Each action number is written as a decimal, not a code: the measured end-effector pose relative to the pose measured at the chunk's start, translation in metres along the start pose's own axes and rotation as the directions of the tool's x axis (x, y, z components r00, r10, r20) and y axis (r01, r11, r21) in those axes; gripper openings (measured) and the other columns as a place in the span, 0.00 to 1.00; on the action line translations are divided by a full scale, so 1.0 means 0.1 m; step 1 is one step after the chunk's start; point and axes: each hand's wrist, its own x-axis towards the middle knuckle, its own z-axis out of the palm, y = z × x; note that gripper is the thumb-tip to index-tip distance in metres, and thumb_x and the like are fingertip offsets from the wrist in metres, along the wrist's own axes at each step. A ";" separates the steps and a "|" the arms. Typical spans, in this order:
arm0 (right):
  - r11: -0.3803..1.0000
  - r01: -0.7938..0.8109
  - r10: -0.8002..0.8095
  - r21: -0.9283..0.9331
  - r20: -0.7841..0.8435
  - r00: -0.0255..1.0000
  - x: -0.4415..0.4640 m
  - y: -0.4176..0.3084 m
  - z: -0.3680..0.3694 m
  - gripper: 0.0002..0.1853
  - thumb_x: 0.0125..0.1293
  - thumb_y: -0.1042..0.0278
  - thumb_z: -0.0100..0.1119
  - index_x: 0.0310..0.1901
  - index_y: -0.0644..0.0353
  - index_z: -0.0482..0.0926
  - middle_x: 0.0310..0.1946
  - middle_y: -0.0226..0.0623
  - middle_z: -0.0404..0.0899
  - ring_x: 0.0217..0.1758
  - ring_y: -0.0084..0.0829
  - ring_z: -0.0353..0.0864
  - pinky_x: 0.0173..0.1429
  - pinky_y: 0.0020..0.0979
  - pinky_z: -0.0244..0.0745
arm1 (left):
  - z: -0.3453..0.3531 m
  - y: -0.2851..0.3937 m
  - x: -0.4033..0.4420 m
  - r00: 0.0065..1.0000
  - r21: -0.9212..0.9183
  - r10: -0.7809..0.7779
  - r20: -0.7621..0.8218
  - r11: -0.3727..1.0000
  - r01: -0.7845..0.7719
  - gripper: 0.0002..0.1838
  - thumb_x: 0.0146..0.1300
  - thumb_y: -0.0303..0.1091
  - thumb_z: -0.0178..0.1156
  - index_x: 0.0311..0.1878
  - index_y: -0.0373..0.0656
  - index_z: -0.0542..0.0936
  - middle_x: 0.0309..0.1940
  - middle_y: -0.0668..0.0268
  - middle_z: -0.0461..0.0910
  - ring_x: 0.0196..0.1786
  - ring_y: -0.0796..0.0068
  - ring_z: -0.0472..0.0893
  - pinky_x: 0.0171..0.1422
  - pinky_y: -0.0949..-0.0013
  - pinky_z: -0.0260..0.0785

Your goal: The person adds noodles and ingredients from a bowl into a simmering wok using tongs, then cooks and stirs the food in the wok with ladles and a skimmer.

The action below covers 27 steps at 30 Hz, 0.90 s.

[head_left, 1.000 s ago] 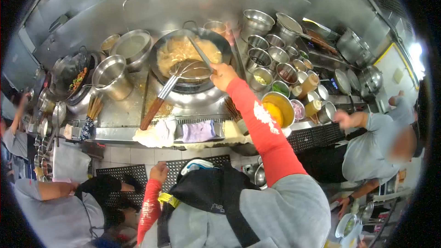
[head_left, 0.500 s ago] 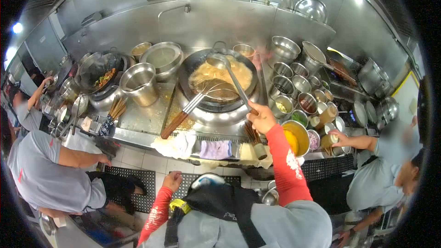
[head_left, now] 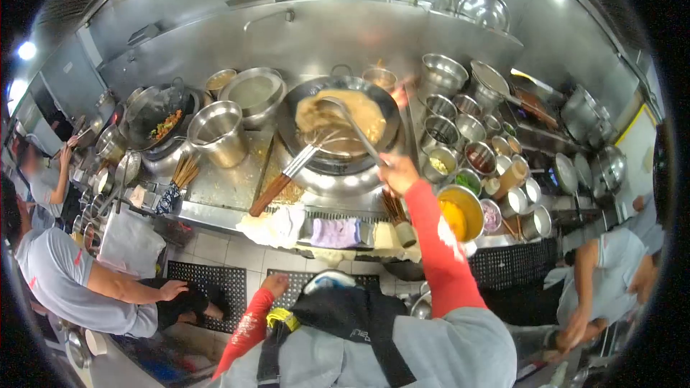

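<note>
My right hand (head_left: 398, 174), in a red sleeve, is closed around the handle of a ladle (head_left: 357, 131). The ladle's bowl dips into frothy tan liquid (head_left: 361, 106) in a large wok (head_left: 287, 118) on the burner. Across the wok's near rim lies a wire skimmer (head_left: 286, 176); its wooden grip points toward me and its wire head is partly in the liquid. My left hand (head_left: 276, 284) hangs low beside my body, away from the counter, with fingers curled and nothing visible in them.
A tall metal pot (head_left: 217, 136) and a strainer-topped pot (head_left: 253, 90) stand left of the wok. Ingredient tins (head_left: 471, 129) and a pot of yellow liquid (head_left: 461, 215) crowd the right. Folded cloths (head_left: 336, 232) line the front edge. Co-workers (head_left: 86, 280) (head_left: 604, 273) stand on both sides.
My right hand and the ladle have shifted slightly left, and the ladle's bowl sits lower in the wok. The right-hand co-worker's hand has left the ingredient tins. The skimmer stays on the rim.
</note>
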 end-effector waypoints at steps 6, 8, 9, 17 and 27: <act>0.977 0.213 -0.207 -0.002 -0.240 0.949 -0.32 0.74 0.27 0.29 0.65 0.74 0.56 0.68 0.59 0.63 0.33 0.32 0.76 0.18 0.20 0.69 0.18 0.25 0.66 | 0.15 -0.21 -0.44 0.987 -0.201 -0.158 -0.004 0.967 0.154 0.23 0.54 0.43 0.61 0.52 0.42 0.80 0.40 0.52 0.83 0.42 0.66 0.84 0.46 0.64 0.76; 0.986 0.164 -0.153 0.030 -0.231 0.961 -0.29 0.85 0.27 0.30 0.65 0.75 0.55 0.69 0.60 0.61 0.38 0.33 0.75 0.19 0.17 0.69 0.20 0.21 0.66 | 0.34 -0.45 -0.25 0.994 -0.078 -0.106 -0.039 0.992 0.103 0.23 0.51 0.44 0.63 0.50 0.44 0.81 0.41 0.54 0.83 0.43 0.63 0.84 0.49 0.64 0.75; 0.986 0.082 -0.053 0.144 -0.191 0.980 -0.42 0.55 0.17 0.31 0.64 0.75 0.55 0.69 0.60 0.60 0.37 0.32 0.75 0.19 0.17 0.68 0.20 0.20 0.66 | 0.39 -0.50 -0.19 0.997 -0.009 -0.072 -0.038 0.997 0.072 0.23 0.50 0.44 0.64 0.49 0.44 0.82 0.41 0.54 0.83 0.44 0.62 0.83 0.50 0.64 0.75; 0.963 0.181 -0.148 0.201 -0.171 0.974 -1.11 1.06 -0.16 0.25 0.63 0.72 0.57 0.63 0.58 0.67 0.27 0.28 0.75 0.18 0.18 0.71 0.21 0.25 0.67 | 0.40 -1.06 -0.23 0.971 0.255 -0.227 -0.069 0.937 0.237 0.19 0.47 0.43 0.61 0.43 0.45 0.85 0.42 0.53 0.83 0.48 0.55 0.82 0.57 0.61 0.72; 0.977 -0.057 -0.021 -0.204 -0.360 0.933 -2.13 2.86 -0.08 0.18 0.61 0.73 0.59 0.52 0.67 0.70 0.28 0.34 0.73 0.15 0.21 0.70 0.19 0.25 0.67 | 0.71 -1.17 -0.45 0.846 0.635 -0.425 0.322 0.760 0.140 0.21 0.58 0.42 0.47 0.42 0.38 0.84 0.47 0.49 0.80 0.53 0.53 0.80 0.58 0.56 0.71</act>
